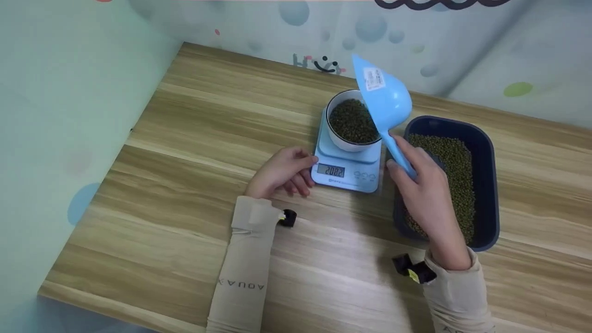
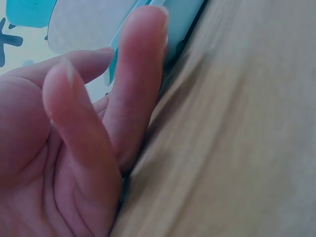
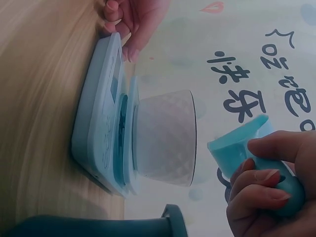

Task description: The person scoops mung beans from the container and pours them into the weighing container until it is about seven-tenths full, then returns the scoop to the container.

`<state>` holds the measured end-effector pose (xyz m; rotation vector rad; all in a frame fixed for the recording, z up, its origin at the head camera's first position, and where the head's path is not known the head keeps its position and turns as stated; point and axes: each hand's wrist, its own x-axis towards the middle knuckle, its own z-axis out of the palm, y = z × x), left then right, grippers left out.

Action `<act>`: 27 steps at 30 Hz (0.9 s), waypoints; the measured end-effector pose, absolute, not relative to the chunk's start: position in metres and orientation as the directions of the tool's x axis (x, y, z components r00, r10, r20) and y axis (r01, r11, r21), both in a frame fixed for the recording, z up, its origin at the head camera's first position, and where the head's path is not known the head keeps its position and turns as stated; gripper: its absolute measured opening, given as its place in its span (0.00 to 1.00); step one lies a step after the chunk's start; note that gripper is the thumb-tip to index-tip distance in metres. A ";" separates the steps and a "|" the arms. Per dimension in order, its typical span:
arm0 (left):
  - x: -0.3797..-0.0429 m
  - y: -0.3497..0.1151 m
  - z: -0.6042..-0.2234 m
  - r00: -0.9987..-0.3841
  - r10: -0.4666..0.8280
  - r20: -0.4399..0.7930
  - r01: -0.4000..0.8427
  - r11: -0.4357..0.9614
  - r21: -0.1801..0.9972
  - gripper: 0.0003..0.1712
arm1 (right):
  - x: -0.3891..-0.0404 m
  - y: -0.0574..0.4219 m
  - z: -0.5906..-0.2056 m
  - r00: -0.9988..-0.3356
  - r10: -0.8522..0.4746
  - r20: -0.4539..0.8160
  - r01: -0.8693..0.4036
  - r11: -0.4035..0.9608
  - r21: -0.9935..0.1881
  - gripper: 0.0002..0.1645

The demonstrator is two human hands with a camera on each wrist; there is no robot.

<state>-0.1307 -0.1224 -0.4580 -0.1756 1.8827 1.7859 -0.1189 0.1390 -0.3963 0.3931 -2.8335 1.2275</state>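
My right hand [image 1: 423, 189] grips the handle of a light-blue scoop [image 1: 391, 101], its bowl tipped on edge above the right side of a white bowl [image 1: 351, 147]. Dark green beans [image 1: 354, 121] fill much of that bowl, which stands on a light-blue kitchen scale [image 1: 347, 181] with digits on its display. In the right wrist view the scoop [image 3: 234, 148] hangs apart from the bowl's rim. My left hand [image 1: 289, 171] rests on the table at the scale's left side, fingers loosely bent, thumb tip right at the scale's edge.
A dark blue tub [image 1: 490, 185] of green beans [image 1: 455, 171] stands right of the scale, partly under my right forearm. Behind the wooden table [image 1: 194, 115] rises a patterned wall [image 1: 259, 27]. Each wrist wears a small black camera.
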 end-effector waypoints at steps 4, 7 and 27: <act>-0.132 -0.122 -0.460 -0.847 0.264 -0.462 -0.445 0.123 0.887 0.18 | -0.115 0.141 -0.392 -0.987 -0.136 0.091 -0.157 0.624 -0.766 0.26; -0.136 -0.123 -0.469 -0.848 0.260 -0.462 -0.445 0.126 0.887 0.19 | -0.113 0.144 -0.387 -0.995 -0.057 0.081 -0.099 0.595 -0.798 0.29; -0.146 -0.123 -0.492 -0.860 0.252 -0.443 -0.423 0.130 0.897 0.15 | -0.069 0.215 -0.425 -0.956 0.289 0.059 0.136 0.612 -0.779 0.26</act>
